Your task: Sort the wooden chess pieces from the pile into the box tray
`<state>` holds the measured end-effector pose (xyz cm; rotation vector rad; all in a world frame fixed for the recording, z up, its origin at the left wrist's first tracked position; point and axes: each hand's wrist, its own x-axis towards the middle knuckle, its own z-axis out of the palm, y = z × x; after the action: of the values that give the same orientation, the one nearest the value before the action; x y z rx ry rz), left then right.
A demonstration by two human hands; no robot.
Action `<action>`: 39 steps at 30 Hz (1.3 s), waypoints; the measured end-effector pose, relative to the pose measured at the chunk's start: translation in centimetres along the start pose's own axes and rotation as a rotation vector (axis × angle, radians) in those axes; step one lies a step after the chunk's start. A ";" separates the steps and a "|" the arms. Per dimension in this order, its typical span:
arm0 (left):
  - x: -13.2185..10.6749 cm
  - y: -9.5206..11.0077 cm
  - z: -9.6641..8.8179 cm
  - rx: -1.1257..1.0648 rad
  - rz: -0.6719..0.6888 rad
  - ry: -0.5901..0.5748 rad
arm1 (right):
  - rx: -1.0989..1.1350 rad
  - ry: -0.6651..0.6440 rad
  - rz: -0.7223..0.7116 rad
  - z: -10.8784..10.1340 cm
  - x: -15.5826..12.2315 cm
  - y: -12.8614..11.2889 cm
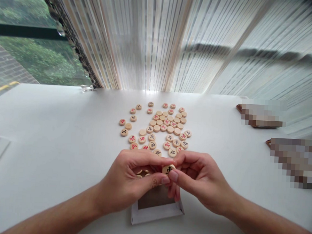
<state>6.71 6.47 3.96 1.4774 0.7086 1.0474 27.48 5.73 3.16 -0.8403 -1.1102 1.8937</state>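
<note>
A round wooden Chinese chess piece with a black character is pinched between both hands. My left hand grips it from the left with thumb and forefinger. From the other side, the thumb and fingers of my right hand close on the same piece. Beneath my hands lies a shallow open box with white rims and a brown inside. A few pieces show at its left, partly covered by my left hand. Beyond my fingers, several loose pieces with red or black characters are spread over the table.
The white table reaches back to a striped curtain and a window. Blank-faced pieces cluster in the middle of the spread. Two brown-edged objects, partly pixelated, lie at the right; a pale flat item sits at far left.
</note>
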 end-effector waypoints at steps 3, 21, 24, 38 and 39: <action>0.1 -0.1 0.2 -0.099 -0.020 -0.017 | -0.033 0.036 -0.046 0.2 0.0 0.1; 0.1 -0.4 0.2 -0.226 -0.156 0.019 | -0.134 0.076 -0.196 -0.3 0.2 0.4; 0.1 -0.5 0.0 -0.224 -0.205 0.027 | -0.168 0.106 -0.232 -0.6 0.3 0.5; 0.2 -0.6 -0.1 -0.294 -0.222 0.027 | -0.168 0.091 -0.227 -1.1 0.4 0.9; 0.2 -0.6 -0.1 -0.292 -0.215 0.034 | -0.143 0.091 -0.212 -1.1 0.5 0.9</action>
<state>6.82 6.77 3.43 1.1097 0.6897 0.9662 27.92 6.34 1.81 -0.8431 -1.2381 1.6022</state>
